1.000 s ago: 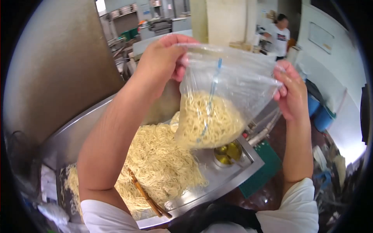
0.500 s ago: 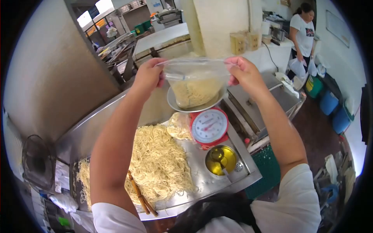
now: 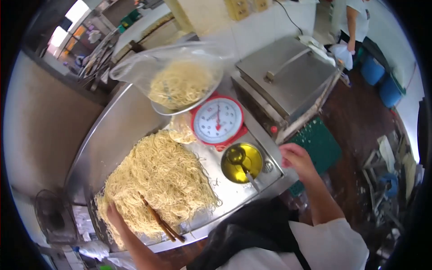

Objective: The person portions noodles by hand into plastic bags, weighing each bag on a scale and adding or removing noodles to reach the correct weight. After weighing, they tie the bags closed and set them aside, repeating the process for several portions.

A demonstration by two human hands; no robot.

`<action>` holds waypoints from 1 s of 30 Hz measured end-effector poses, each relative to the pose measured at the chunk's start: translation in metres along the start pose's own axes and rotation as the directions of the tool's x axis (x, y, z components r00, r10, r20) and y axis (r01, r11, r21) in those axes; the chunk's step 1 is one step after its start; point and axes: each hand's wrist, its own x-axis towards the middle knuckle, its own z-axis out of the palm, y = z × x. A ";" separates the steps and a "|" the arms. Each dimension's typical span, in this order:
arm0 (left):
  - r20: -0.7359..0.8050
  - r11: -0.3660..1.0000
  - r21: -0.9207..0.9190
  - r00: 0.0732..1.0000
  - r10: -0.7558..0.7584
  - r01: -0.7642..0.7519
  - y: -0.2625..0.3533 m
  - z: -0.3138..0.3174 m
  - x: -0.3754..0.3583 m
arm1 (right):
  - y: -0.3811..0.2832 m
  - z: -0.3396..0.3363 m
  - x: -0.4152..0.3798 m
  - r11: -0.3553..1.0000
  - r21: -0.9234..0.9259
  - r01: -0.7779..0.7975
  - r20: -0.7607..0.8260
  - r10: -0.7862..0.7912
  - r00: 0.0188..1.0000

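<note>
A plastic bag with noodles inside (image 3: 180, 85) rests on the metal pan of the red scale (image 3: 218, 120), its mouth spread loosely. My left hand (image 3: 115, 215) is at the left part of the large noodle pile (image 3: 157, 175); its fingers are blurred against the noodles. Two brown sticks (image 3: 159, 220) lie on the pile's front part. My right hand (image 3: 294, 158) hangs beyond the counter's right edge, fingers curled, with nothing visible in it. Between the scale and the counter edge stands a bowl of yellow oil (image 3: 243, 163) with a ladle (image 3: 237, 155) in it.
A lidded steel box (image 3: 288, 76) stands right of the scale. Below it is a green mat (image 3: 317, 144) on the floor. At the upper right stands another person (image 3: 357, 22) holding a white bag, beside blue bins (image 3: 372, 69). A small bag (image 3: 181, 128) lies left of the scale.
Both hands have let go of the bag, which now rests on the scale pan. My left hand moved down to the noodle pile, my right hand down past the counter's right edge. The view shifted.
</note>
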 end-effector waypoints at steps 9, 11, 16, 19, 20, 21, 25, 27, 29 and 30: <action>-0.223 0.937 0.253 0.957 -0.185 0.240 -0.127 0.045 -0.137 | -0.010 0.144 0.007 0.986 -0.082 0.143 0.432 -0.094 0.897; -0.195 0.940 0.258 0.965 -0.174 0.222 -0.118 0.041 -0.127 | -0.001 0.171 0.000 0.970 -0.158 0.187 0.496 -0.086 0.864; 0.055 0.985 -0.069 0.986 -0.155 0.158 -0.153 0.076 -0.112 | 0.050 0.213 -0.029 0.966 -0.222 0.136 0.611 0.029 0.791; 0.014 0.968 0.217 0.992 -0.128 0.122 -0.125 0.064 -0.111 | 0.055 0.223 -0.048 0.913 -0.377 0.155 0.628 0.129 0.768; 0.070 0.975 -0.110 0.980 -0.184 0.191 -0.154 0.069 -0.094 | 0.058 0.227 -0.053 0.885 -0.444 0.143 0.599 0.174 0.782; -0.031 0.988 0.085 0.991 -0.128 0.130 -0.184 0.075 -0.094 | 0.065 0.228 -0.055 0.906 -0.403 0.131 0.608 0.158 0.778; 0.023 0.963 -0.016 0.963 -0.269 0.270 -0.204 0.084 -0.089 | 0.058 0.247 -0.064 0.914 -0.401 0.056 0.565 0.199 0.801; 0.044 0.959 0.121 0.964 -0.263 0.256 -0.160 0.069 -0.097 | 0.063 0.255 -0.065 0.923 -0.384 0.029 0.589 0.220 0.778; 0.145 0.945 0.163 0.940 -0.308 0.284 -0.125 0.056 -0.103 | 0.069 0.261 -0.065 0.933 -0.359 0.034 0.579 0.194 0.792; 0.165 0.961 0.156 0.953 -0.253 0.228 -0.127 0.059 -0.104 | 0.070 0.267 -0.068 0.931 -0.364 0.039 0.598 0.202 0.775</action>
